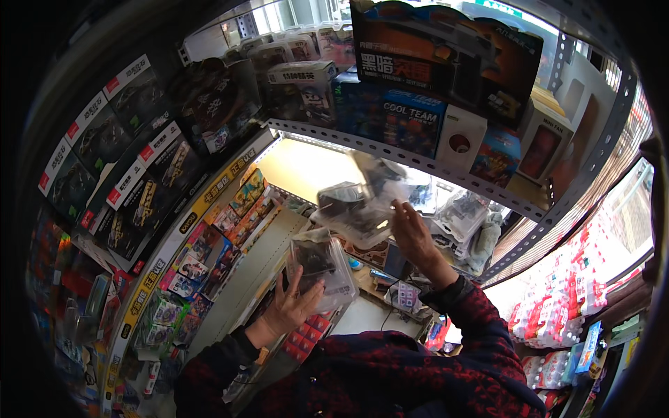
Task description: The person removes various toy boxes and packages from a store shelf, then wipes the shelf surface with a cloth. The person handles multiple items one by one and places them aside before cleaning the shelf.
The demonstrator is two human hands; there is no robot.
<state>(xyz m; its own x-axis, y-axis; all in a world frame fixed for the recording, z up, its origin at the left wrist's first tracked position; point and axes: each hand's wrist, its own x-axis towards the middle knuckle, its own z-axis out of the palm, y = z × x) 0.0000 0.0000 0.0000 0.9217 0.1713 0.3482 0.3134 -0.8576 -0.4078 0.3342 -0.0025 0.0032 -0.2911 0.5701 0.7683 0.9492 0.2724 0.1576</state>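
Note:
My left hand (296, 305) grips a clear plastic package (339, 279) by its near left side; a dark item inside it is too unclear to name. Farther off and to the right, my right hand (414, 235) is closed on the edge of several clear plastic blister packs (359, 212). Dark contents show through these packs, and they are smeared by motion. The packs are in front of a brightly lit shelf (313, 161), above and to the right of the package in my left hand.
More clear packs (463, 212) lie on the lit shelf at the right, beside a grey cloth-like thing (486, 235). Boxed toys, among them a large black and orange box (446, 59), fill the perforated metal shelf (390, 148) above. Card packets (202, 268) line the left shelf; red-and-white bundles (557, 299) stand at right.

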